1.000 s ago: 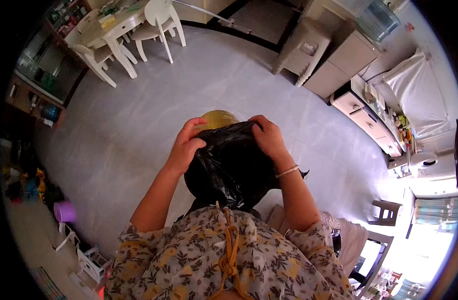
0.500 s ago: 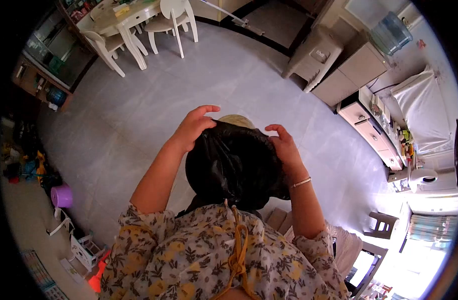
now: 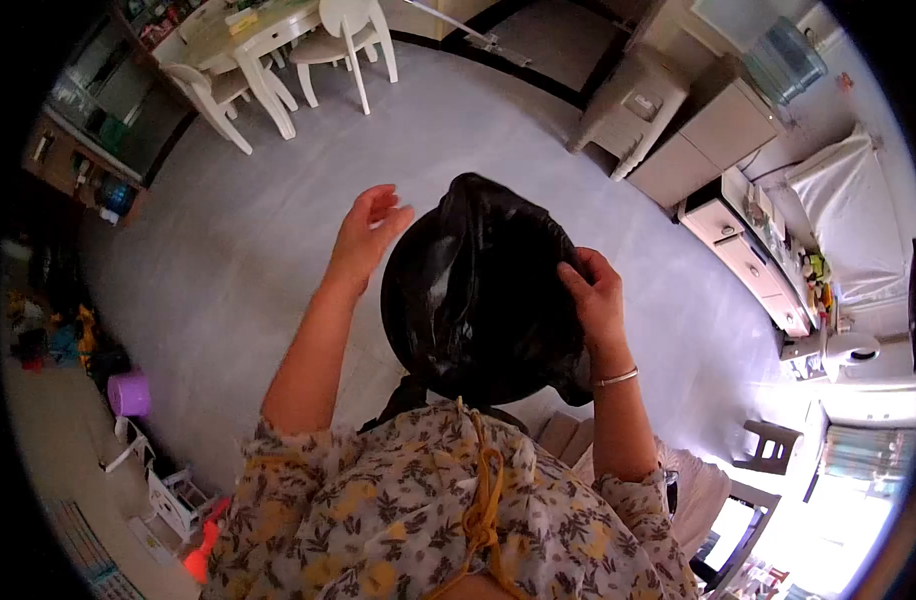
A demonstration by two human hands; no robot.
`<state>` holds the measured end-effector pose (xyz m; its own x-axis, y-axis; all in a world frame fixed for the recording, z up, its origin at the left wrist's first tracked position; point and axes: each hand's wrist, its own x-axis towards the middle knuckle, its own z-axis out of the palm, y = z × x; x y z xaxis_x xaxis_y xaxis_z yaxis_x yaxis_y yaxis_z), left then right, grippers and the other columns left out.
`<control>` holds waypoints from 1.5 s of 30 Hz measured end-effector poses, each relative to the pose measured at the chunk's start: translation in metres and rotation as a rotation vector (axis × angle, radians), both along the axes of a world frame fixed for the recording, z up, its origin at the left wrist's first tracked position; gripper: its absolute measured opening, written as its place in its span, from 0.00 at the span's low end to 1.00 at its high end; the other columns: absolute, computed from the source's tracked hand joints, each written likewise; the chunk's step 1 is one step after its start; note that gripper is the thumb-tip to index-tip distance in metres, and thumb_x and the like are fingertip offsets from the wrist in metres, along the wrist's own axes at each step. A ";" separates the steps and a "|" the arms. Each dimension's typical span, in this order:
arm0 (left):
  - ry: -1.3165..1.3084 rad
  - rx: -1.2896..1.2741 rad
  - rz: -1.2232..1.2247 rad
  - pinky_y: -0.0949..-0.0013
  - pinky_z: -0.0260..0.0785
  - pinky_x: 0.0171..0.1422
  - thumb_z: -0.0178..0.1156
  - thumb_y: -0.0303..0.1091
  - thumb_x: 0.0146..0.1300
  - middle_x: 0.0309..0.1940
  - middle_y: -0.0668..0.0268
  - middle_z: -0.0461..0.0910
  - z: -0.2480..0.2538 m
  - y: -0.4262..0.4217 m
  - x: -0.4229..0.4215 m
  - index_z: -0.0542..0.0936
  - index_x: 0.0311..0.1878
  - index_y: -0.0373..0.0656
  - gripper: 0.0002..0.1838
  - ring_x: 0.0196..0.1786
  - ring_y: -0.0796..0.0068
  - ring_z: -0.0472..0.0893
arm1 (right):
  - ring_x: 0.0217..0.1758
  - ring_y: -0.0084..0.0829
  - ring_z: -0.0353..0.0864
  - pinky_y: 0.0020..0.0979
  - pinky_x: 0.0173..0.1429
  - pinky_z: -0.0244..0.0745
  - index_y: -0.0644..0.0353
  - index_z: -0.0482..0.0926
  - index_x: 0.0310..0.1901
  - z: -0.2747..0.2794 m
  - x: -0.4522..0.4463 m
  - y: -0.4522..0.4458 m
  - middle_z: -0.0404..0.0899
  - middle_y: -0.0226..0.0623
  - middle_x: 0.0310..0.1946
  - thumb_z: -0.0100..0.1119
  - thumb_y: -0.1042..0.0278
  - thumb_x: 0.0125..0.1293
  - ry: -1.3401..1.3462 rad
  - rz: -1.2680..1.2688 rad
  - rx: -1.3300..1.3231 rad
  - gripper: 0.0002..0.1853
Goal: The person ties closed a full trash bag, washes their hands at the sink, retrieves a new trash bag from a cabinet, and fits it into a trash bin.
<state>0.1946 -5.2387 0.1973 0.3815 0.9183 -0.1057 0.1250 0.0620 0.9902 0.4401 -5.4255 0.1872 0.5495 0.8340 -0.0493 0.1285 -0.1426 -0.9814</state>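
Observation:
A black plastic garbage bag (image 3: 448, 310) hangs in front of my body, its mouth spread into a wide round shape. It looks draped over a bin, whose body is hidden beneath the plastic. My right hand (image 3: 600, 300) pinches the bag's right edge between thumb and fingers. Just off the bag's upper left side, my left hand (image 3: 370, 235) is in the air with loosely bent fingers apart and nothing in them. A fold of the bag's far edge stands up between the two hands.
Grey tiled floor (image 3: 258, 240) surrounds me. White chairs (image 3: 353, 50) stand by a table (image 3: 263, 40) at the upper left. A plastic stool (image 3: 633, 110) and a drawer cabinet (image 3: 743, 255) are on the right; a purple tub (image 3: 129, 394) is at the left.
My left hand has let go of the bag and moved up and left. The bag's far edge now reaches further out, covering the pale rim seen before. My right hand now grips the right edge.

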 end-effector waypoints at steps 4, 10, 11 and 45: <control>0.452 0.828 -0.171 0.57 0.62 0.67 0.71 0.33 0.46 0.65 0.53 0.63 0.032 -0.077 0.007 0.64 0.67 0.47 0.42 0.64 0.55 0.69 | 0.34 0.20 0.74 0.24 0.41 0.71 0.67 0.78 0.44 0.000 -0.011 -0.004 0.79 0.29 0.31 0.64 0.70 0.60 0.069 -0.139 0.067 0.13; 0.174 0.112 0.029 0.62 0.68 0.61 0.64 0.24 0.54 0.54 0.59 0.75 0.016 -0.048 -0.037 0.68 0.66 0.48 0.33 0.56 0.64 0.75 | 0.34 0.21 0.75 0.24 0.41 0.72 0.67 0.78 0.44 -0.006 -0.013 -0.018 0.80 0.30 0.31 0.64 0.69 0.60 -0.010 -0.231 0.039 0.13; 0.178 0.110 0.030 0.62 0.68 0.61 0.64 0.24 0.54 0.54 0.59 0.75 0.010 -0.032 -0.054 0.68 0.66 0.48 0.33 0.56 0.64 0.75 | 0.35 0.21 0.76 0.24 0.42 0.72 0.67 0.78 0.45 -0.008 -0.013 -0.022 0.80 0.31 0.31 0.64 0.69 0.60 0.025 -0.221 0.026 0.14; 0.615 0.392 -0.533 0.60 0.62 0.68 0.49 0.34 0.67 0.59 0.52 0.72 -0.145 -0.113 0.054 0.70 0.63 0.41 0.22 0.63 0.57 0.71 | 0.41 0.21 0.77 0.24 0.49 0.72 0.67 0.76 0.47 0.000 -0.091 -0.027 0.79 0.31 0.38 0.63 0.78 0.57 0.041 -0.117 0.002 0.15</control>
<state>0.2481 -5.3519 0.0518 0.7463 0.6489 -0.1480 0.5548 -0.4837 0.6770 0.3492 -5.4523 0.1870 0.6408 0.7643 -0.0721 0.0709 -0.1525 -0.9858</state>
